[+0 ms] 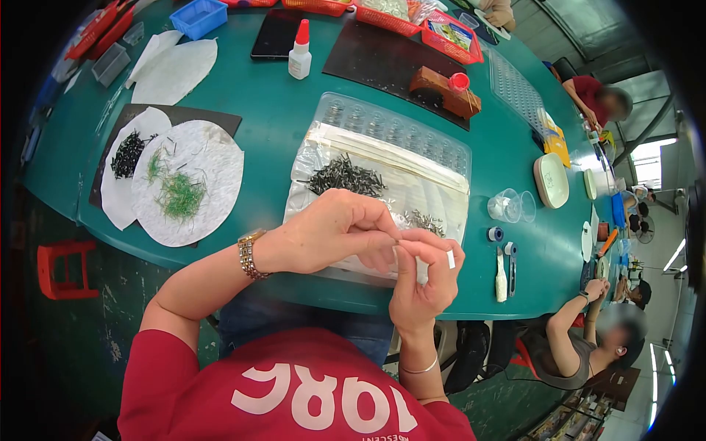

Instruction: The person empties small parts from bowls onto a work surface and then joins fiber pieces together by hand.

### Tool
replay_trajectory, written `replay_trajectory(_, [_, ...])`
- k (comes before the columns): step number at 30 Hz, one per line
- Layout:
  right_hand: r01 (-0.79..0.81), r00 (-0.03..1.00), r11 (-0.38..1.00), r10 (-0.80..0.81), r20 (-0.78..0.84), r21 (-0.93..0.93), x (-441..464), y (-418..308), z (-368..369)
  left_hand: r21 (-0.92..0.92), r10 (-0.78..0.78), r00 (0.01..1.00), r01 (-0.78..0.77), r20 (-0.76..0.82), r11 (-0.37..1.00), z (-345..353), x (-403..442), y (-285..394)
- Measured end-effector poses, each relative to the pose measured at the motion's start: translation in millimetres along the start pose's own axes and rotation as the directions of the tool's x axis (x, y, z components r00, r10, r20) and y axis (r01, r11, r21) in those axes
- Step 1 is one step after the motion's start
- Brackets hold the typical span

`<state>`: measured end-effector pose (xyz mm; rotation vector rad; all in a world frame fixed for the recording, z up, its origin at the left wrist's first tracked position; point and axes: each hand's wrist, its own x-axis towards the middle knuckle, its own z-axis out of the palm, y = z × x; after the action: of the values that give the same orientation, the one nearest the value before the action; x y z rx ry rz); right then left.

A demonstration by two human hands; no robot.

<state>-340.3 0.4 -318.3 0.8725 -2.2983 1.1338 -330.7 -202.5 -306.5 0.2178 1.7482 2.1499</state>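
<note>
Head view: the left hand (331,229) and right hand (426,285) meet at the fingertips, each grip pinched narrow; anything between them is too small to make out. Black pieces (346,178) lie just beyond the left grip, silver pieces (425,220) just beyond the right, both over the clear tray (457,158). A slipping pinch could drop a tiny part among them; a brushing knuckle could scatter these 2 piles.

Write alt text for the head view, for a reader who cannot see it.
A person's left hand and right hand pinch together above a clear tray bearing small dark pieces; anything pinched is too small to tell. On the green table, green strands lie on a white pad to the left, and a red-capped bottle stands farther back.
</note>
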Motion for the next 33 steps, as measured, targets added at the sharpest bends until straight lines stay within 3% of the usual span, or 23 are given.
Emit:
replay_trajectory(3, [-0.114, 0.993, 0.988, 0.113, 0.019, 0.102, 3.2, -1.3, -1.5, -0.075, -0.032, 0.998, 0.036, 0.052, 0.997, -0.9, -0.1, 5.6])
replay_trajectory(8, [-0.234, 0.972, 0.947, 0.220, 0.088, 0.219, 6.0, -0.9, -3.8, -0.009, -0.007, 1.000, 0.007, 0.018, 1.000, 0.5, 1.1, 0.1])
replay_trajectory(11, [-0.379, 0.925, 0.864, 0.363, 0.110, 0.331, 3.5, -0.1, -5.0, 0.021, -0.030, 1.000, 0.030, 0.007, 0.999, 0.1, -0.6, 5.5])
replay_trajectory(20, [-0.291, 0.955, 0.931, 0.269, 0.126, 0.221, 7.1, -1.3, -7.5, -0.013, -0.015, 1.000, 0.015, -0.002, 1.000, 0.6, 0.0, -0.2])
replay_trajectory(26, [-0.385, 0.923, 0.857, 0.356, 0.145, 0.344, 5.4, 2.7, -6.6, -0.006, -0.016, 1.000, 0.016, -0.015, 1.000, 1.4, -0.1, 1.5])
replay_trajectory(29, [-0.260, 0.962, 0.941, 0.233, 0.141, 0.218, 9.6, 0.0, -8.5, 0.012, -0.010, 1.000, 0.010, -0.010, 1.000, 1.3, -0.4, 1.4])
replay_trajectory(33, [-0.233, 0.969, 0.958, 0.214, 0.125, 0.165, 9.5, -2.1, -7.6, 0.036, -0.021, 1.000, 0.021, -0.021, 0.999, 1.7, -0.9, 2.9])
